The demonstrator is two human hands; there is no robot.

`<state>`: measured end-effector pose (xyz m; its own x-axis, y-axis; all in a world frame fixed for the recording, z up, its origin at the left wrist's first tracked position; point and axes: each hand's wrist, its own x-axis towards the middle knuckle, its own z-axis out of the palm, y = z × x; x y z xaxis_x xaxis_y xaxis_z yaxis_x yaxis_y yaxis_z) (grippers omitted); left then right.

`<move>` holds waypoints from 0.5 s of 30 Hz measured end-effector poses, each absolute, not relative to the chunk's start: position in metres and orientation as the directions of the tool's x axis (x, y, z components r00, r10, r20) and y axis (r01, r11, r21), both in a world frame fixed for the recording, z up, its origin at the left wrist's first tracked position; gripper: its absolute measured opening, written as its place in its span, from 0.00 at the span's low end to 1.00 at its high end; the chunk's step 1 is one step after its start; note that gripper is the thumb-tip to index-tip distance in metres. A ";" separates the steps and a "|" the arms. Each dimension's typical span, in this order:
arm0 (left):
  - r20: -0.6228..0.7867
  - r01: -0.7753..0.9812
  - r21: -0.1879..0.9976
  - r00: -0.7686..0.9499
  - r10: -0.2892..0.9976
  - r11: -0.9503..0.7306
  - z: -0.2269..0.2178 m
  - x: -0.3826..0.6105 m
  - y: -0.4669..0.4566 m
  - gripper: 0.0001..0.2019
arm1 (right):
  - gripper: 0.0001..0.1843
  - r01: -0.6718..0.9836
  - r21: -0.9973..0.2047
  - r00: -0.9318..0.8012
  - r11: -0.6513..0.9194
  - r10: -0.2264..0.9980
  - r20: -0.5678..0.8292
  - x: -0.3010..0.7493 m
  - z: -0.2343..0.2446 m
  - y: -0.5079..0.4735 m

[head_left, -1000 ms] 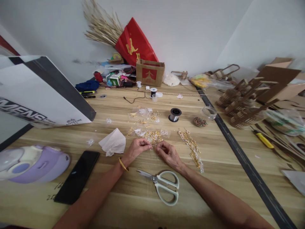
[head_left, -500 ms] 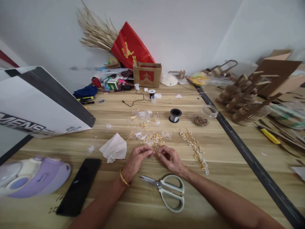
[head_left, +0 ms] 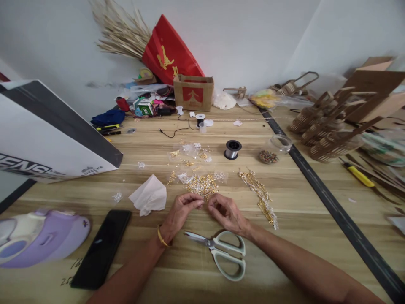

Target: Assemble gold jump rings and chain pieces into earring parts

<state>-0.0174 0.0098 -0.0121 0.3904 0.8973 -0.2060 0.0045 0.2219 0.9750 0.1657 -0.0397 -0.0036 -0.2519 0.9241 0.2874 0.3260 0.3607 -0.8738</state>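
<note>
My left hand, with a gold bangle on its wrist, is closed in a pinch near the table's middle. Just right of it, my right hand is pinched too, the fingertips of both almost meeting. Whatever lies between the fingers is too small to make out. Right beyond the fingertips spreads a pile of gold and silver beads on clear plastic. Scissors with pale handles lie below the hands, blades pointing left. To the right rest several gold and silver bead strands.
A wire spool and a jar of dark beads stand farther back. On the left are a tissue, a black phone, a purple device and a large white box. Small woven baskets stand right.
The view has shifted slightly, so the surroundings sit a little differently. Both hands stay pinched in nearly the same place beside the bead pile.
</note>
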 end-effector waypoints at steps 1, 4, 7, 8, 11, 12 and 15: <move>-0.204 0.014 0.976 0.393 0.897 0.217 -0.011 -0.017 0.010 0.08 | 0.07 0.328 -0.871 -0.253 0.366 0.922 0.292 0.166 -0.003 -0.040; -0.196 0.052 0.980 0.413 0.890 0.192 -0.007 -0.017 0.009 0.07 | 0.07 0.338 -0.865 -0.250 0.372 0.921 0.298 0.166 -0.003 -0.039; -0.187 0.073 0.982 0.422 0.887 0.173 -0.005 -0.017 0.010 0.07 | 0.08 0.347 -0.860 -0.255 0.374 0.920 0.298 0.166 -0.003 -0.038; -0.186 0.075 0.983 0.421 0.888 0.170 -0.005 -0.017 0.010 0.08 | 0.08 0.346 -0.859 -0.258 0.376 0.919 0.299 0.166 -0.003 -0.038; -0.182 0.081 0.983 0.422 0.888 0.164 -0.004 -0.018 0.011 0.08 | 0.08 0.348 -0.856 -0.268 0.383 0.915 0.301 0.166 -0.003 -0.037; -0.180 0.081 0.984 0.423 0.888 0.161 -0.004 -0.018 0.011 0.08 | 0.08 0.353 -0.853 -0.269 0.384 0.915 0.300 0.166 -0.003 -0.037; -0.176 0.066 0.984 0.423 0.889 0.164 -0.002 -0.017 0.011 0.06 | 0.08 0.366 -0.850 -0.272 0.380 0.917 0.293 0.166 -0.004 -0.038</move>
